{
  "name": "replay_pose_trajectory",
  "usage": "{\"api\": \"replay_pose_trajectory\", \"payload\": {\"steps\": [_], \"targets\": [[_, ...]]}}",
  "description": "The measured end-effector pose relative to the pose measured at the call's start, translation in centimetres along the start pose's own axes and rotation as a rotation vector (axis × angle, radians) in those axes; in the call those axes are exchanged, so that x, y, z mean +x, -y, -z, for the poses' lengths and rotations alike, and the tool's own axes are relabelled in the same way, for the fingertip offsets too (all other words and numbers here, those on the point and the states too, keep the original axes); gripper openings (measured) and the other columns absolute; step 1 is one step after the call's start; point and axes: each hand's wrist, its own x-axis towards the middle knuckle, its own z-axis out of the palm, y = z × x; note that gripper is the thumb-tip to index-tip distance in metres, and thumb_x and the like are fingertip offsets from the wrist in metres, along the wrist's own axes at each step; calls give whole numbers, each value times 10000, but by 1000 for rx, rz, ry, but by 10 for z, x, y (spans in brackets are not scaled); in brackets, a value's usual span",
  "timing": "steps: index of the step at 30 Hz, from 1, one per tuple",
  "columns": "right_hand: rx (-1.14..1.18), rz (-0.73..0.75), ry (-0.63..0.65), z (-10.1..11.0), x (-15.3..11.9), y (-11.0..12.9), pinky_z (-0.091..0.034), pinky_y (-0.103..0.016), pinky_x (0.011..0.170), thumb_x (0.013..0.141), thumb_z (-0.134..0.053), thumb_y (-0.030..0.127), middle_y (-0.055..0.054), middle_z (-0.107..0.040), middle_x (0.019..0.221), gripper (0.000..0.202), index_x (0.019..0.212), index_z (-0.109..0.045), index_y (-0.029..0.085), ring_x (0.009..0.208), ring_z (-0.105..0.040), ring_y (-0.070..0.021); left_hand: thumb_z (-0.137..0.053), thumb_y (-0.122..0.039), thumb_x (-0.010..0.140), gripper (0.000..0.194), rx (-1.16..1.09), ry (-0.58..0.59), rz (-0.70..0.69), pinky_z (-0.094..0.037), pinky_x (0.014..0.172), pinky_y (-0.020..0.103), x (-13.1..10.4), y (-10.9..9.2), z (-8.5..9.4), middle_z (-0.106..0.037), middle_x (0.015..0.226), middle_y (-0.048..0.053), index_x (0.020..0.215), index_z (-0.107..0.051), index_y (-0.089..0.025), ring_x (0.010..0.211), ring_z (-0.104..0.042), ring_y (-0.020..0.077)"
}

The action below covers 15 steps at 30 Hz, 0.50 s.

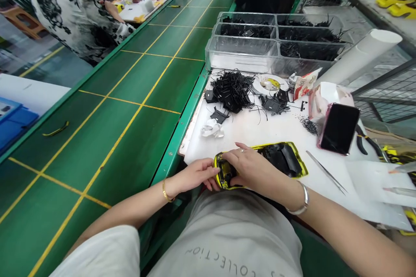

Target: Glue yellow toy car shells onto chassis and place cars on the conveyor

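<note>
A yellow-edged toy car body [282, 159] with a black inside lies at the table's front edge, close to my torso. My left hand [202, 174] grips its rounded left end, thumb and fingers closed on the rim. Reaching over from the right, my right hand [248, 165] holds the body near its left half, fingers bent into the black interior and hiding part of it. Whether a small part is between those fingers cannot be made out. Beyond the hands is a tangled pile of black wired parts [232, 91], with a crumpled white piece [212, 129] nearer.
A green conveyor [130, 108] runs along the left. Clear bins [243, 47] stand at the back. Tweezers [326, 172], a phone [339, 128], pliers [367, 140] and a white tube [367, 54] are on the right. Two people sit beside the conveyor.
</note>
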Motion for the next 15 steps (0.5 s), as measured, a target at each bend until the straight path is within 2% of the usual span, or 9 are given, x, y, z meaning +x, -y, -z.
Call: {"api": "replay_pose_trajectory", "payload": {"steps": [2, 4, 6, 7, 9, 11, 12, 13, 15], "targets": [[74, 38, -96, -1, -25, 8, -400, -534, 1093, 733, -771, 138, -120, -663, 1163, 447, 1131, -570, 177, 1120, -619, -293, -646, -598, 815, 484, 39, 146, 80, -506, 567, 211, -10, 1, 1, -730, 806, 60, 972, -556, -149, 673, -710, 148], [180, -28, -264, -3, -61, 16, -462, -484, 1037, 806, -700, 142, -112, -621, 1253, 365, 1142, -577, 217, 1222, -551, -290, -625, -599, 828, 471, 95, 195, 153, -502, 547, 210, -14, -3, 5, -726, 777, 63, 918, -579, -139, 643, -700, 145], [327, -256, -423, -9, -96, 22, -561, -340, 797, 870, -659, 229, -92, -671, 1066, 177, 1037, -602, 216, 981, -643, -225, -566, -619, 851, 491, 133, 88, 165, -487, 508, 202, -10, -9, 9, -709, 741, 57, 888, -589, -130, 590, -679, 133], [406, -395, -420, -14, -110, 24, -540, -277, 641, 897, -631, 279, -60, -671, 895, 78, 931, -606, 213, 796, -641, -183, -547, -615, 861, 492, 141, 26, 157, -479, 493, 198, -4, -13, 11, -701, 738, 52, 904, -594, -127, 571, -670, 127], [603, -609, -281, -29, -125, 27, -454, -242, 504, 939, -558, 383, -9, -599, 680, 235, 783, -577, 208, 591, -558, -139, -579, -558, 854, 443, 160, 0, 148, -478, 489, 198, 12, -20, 11, -684, 742, 32, 955, -606, -127, 556, -652, 115], [849, -714, -119, -49, -125, 30, -453, -254, 531, 960, -473, 482, -6, -584, 657, 362, 756, -566, 198, 581, -549, -140, -659, -477, 804, 370, 191, 84, 167, -479, 492, 199, 28, -26, 7, -648, 703, -1, 918, -625, -127, 535, -610, 95], [969, -744, -85, -59, -121, 32, -465, -267, 565, 960, -438, 529, -13, -592, 668, 414, 758, -566, 191, 598, -561, -148, -690, -442, 775, 337, 207, 123, 176, -476, 492, 197, 34, -28, 3, -624, 675, -16, 875, -629, -125, 527, -583, 86], [1065, -774, -84, -69, -115, 34, -468, -277, 587, 954, -411, 568, -18, -592, 667, 458, 754, -564, 185, 606, -564, -154, -708, -418, 752, 315, 219, 145, 179, -470, 486, 195, 39, -29, 0, -600, 646, -29, 831, -628, -124, 516, -556, 78], [1147, -835, -162, -85, -105, 38, -437, -283, 578, 935, -388, 615, -13, -559, 618, 509, 701, -537, 188, 584, -528, -153, -721, -399, 731, 298, 226, 146, 169, -450, 473, 188, 43, -28, -6, -571, 616, -42, 785, -618, -124, 504, -523, 69]]}}
